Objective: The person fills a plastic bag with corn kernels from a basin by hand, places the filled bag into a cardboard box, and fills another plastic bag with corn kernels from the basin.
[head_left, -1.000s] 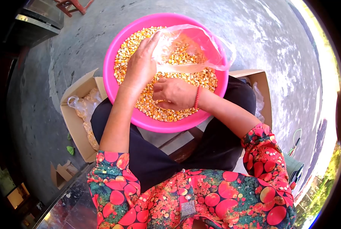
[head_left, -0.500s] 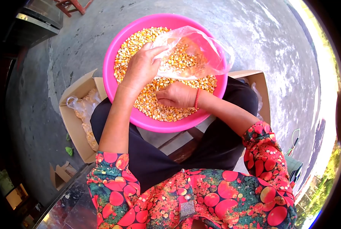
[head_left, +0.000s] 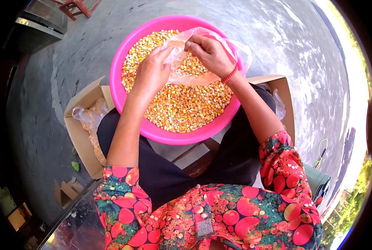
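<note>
A pink basin (head_left: 118,79) rests on my lap and holds loose corn kernels (head_left: 188,108). Over the kernels lies a clear plastic bag (head_left: 194,79), its mouth spread toward the back right of the basin. My left hand (head_left: 153,71) pinches the bag's left edge between thumb and fingers. My right hand (head_left: 211,53), with a red bead bracelet on the wrist, is closed over the bag's opening. Its curled fingertips hide whatever they hold.
An open cardboard box (head_left: 79,139) with bagged kernels stands at the left, and another box (head_left: 288,110) with plastic bags at the right. A red stool (head_left: 75,7) is at the top left. Cardboard pieces (head_left: 67,191) lie at the lower left.
My right hand has lifted from the kernels at the front of the basin and moved up over the bag's opening. My left hand stays at the bag's edge.
</note>
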`<state>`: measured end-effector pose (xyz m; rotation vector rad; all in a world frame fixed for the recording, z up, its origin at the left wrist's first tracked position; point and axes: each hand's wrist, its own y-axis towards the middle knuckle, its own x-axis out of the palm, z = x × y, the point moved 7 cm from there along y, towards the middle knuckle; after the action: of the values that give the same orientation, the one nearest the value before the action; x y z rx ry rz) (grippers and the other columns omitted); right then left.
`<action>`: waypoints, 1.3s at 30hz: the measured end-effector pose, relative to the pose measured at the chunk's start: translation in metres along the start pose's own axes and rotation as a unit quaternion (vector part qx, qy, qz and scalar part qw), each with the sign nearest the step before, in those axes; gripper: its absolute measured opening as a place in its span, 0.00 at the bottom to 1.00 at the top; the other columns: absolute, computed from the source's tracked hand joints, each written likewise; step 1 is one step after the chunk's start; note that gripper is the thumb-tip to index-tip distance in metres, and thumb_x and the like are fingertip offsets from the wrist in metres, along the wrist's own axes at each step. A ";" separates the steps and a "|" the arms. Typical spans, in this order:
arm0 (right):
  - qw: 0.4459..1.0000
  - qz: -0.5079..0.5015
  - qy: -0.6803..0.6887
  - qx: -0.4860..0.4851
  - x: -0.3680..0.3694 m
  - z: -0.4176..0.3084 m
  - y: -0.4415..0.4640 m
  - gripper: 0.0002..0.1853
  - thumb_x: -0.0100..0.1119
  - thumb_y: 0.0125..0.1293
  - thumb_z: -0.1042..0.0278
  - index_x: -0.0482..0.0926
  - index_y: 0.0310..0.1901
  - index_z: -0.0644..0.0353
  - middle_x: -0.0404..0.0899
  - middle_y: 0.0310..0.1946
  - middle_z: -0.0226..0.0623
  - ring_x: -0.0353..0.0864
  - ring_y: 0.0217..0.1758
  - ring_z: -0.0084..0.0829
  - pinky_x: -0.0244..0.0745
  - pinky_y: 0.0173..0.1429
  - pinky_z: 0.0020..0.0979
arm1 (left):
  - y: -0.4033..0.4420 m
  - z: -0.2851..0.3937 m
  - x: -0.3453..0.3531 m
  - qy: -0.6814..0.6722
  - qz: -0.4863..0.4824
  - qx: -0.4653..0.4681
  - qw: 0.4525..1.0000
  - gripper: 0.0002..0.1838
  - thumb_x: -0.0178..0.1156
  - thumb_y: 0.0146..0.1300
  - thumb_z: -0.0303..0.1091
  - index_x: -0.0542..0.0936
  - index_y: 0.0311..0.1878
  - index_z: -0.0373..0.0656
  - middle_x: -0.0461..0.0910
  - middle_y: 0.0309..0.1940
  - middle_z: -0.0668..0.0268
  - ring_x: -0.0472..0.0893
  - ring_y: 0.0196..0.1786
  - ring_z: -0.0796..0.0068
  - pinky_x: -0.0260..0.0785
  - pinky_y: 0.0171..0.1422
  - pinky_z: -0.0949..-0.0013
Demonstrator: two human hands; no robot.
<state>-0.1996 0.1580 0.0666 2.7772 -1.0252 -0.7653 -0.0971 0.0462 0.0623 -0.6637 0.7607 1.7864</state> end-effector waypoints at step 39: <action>0.951 -0.252 0.178 0.036 0.048 -0.038 -0.038 0.10 0.50 0.68 0.66 0.79 0.35 0.61 0.74 0.24 0.28 0.73 0.29 0.19 0.70 0.36 0.26 | -0.002 0.005 -0.003 -0.028 0.000 0.036 0.999 0.16 0.57 0.54 0.25 0.83 0.46 0.48 0.75 0.50 0.48 0.77 0.51 0.51 0.70 0.57 0.60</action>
<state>-0.1271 0.1538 0.0702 3.1112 -0.2865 -0.2354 -0.0944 0.0488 0.0675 -0.5644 0.7838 1.7613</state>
